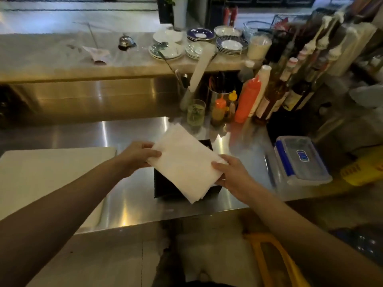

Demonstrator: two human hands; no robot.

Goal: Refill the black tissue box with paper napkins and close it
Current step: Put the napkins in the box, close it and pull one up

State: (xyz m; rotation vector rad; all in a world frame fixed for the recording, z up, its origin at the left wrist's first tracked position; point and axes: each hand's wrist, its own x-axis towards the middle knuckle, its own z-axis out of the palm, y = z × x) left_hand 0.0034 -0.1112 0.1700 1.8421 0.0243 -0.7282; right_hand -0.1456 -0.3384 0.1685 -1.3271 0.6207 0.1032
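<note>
Fingers of the left hand pinch the upper-left edge of a stack of white paper napkins; the right hand grips its lower-right edge, thumb on top; the stack hovers tilted at frame centre, covering the black tissue box standing on the steel counter.
</note>
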